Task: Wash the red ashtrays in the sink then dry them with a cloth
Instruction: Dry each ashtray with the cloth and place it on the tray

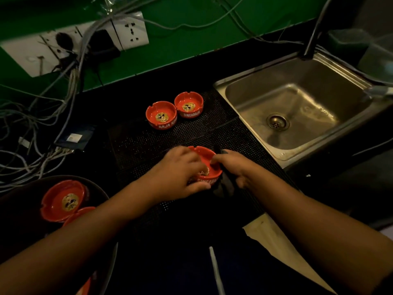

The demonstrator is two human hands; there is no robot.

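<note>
1. In the head view, the held ashtray (209,165) is in front of us, above the black dotted mat (148,145) on the tabletop (187,68), near the left of the sink (255,90). It is round, so we see no long axis. Its open side faces up.
2. The left hand (180,173) grips it: the fingers curl over the near rim into the bowl and the thumb lies on the outer wall.
3. The right hand (236,169) holds a dark cloth (225,186) and touches the right rim. The cloth hangs below the hand.
4. The held ashtray is glossy red, with white letters on its wall that the hands partly hide.
5. Two more ashtrays (161,117) stand upright side by side further back on the mat. They have notched rims, a yellow and dark picture in the bottom and white letters outside.
6. At the lower left, two other ashtrays (63,200) lie tilted in a dark round tray (27,209), one partly over the other.
7. The sink is shiny steel, square with rounded corners, with a round drain (277,122).
</note>
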